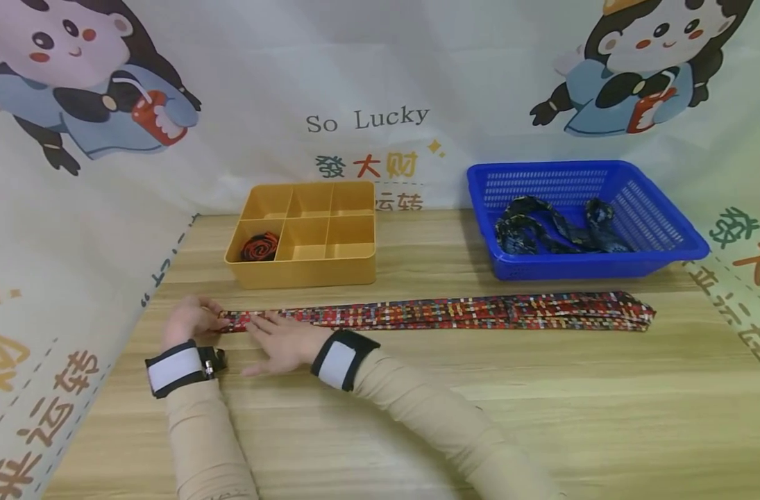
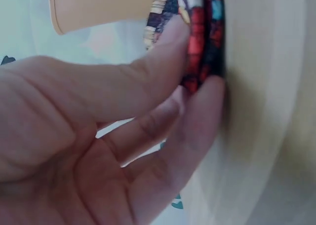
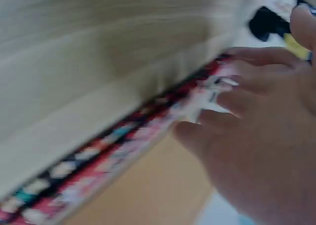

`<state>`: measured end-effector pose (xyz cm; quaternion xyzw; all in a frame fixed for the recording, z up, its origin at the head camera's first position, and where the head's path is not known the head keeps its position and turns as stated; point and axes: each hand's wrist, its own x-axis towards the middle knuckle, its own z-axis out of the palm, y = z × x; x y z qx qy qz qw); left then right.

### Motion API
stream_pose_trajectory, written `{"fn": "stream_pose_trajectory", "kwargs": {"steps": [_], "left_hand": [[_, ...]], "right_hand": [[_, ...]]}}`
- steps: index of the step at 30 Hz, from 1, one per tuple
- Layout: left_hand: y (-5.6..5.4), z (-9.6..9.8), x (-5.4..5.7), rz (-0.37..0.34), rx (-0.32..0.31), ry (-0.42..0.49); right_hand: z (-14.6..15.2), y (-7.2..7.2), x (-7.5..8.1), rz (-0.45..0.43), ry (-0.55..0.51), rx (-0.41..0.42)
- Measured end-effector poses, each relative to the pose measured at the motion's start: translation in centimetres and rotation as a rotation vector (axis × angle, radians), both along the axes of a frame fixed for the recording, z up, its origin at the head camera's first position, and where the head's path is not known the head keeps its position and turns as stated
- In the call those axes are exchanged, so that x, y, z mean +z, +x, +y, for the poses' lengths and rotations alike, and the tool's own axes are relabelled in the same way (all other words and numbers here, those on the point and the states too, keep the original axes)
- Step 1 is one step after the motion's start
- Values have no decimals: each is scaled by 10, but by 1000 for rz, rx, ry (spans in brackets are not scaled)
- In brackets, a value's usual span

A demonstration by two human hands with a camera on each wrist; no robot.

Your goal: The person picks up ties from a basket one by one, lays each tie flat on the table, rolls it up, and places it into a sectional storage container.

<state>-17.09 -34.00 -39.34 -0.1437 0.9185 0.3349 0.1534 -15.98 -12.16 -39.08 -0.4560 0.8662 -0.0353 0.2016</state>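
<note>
A necktie [image 1: 417, 314] with a red multicolour check lies stretched across the table, its broad pointed end at the right. At its narrow end, my left hand [image 1: 192, 323] pinches the tip between thumb and fingers. The left wrist view shows the thumb [image 2: 168, 52] on the layered cloth, with the fingertips on the other side. My right hand [image 1: 289, 340] rests just right of it, fingers spread and fairly straight over the tie. In the right wrist view the fingertips [image 3: 197, 131] lie along the tie's edge.
Behind the narrow end stands a yellow six-compartment box [image 1: 305, 271], with a rolled red-and-black cloth [image 1: 259, 246] in its front left compartment. A blue basket [image 1: 598, 267] at the back right holds dark patterned cloth [image 1: 523, 222]. A printed curtain [image 1: 367, 83] borders the wooden table [image 1: 355, 430].
</note>
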Motion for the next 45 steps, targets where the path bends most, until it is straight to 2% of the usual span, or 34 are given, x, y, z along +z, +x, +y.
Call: {"fn": "stream_pose_trajectory", "kwargs": {"steps": [2,5,8,13,16,18,22,25,28,31,35,37,40,45], "left_hand": [[1,1,-1,21,5,-10],[2,3,-2,38,26,-18],[3,6,-3,34,43,-14],[3,4,-4,46,43,-2],[4,1,-4,52,54,6],[4,-1,-4,51,57,-3],[2,-3,-2,42,52,4],[2,-5,0,9,62,57],[3,-10,2,-36,47,58],[5,-14,4,-59,22,17],[6,-14,4,-46,73,-1],[6,-13,3,-29,92,-1],[6,-12,4,-11,76,-2],[7,-14,7,0,51,12]], "right_hand": [[4,-4,-5,-52,44,-29],[28,-12,-12,-116,27,-37],[59,-17,-15,-113,11,-80],[126,-19,-22,-30,11,-138],[172,-17,-22,-24,-12,-168],[204,-17,-21,-60,-38,-204],[271,-25,-17,-195,-139,-258],[316,-37,-10,-299,-303,-360],[348,-50,2,-374,-442,-533],[368,-59,9,-442,-432,-685],[393,-65,5,-490,-361,-788],[410,-65,3,-491,-359,-816],[440,-62,3,-453,-333,-865],[483,-52,7,-296,-252,-974]]}}
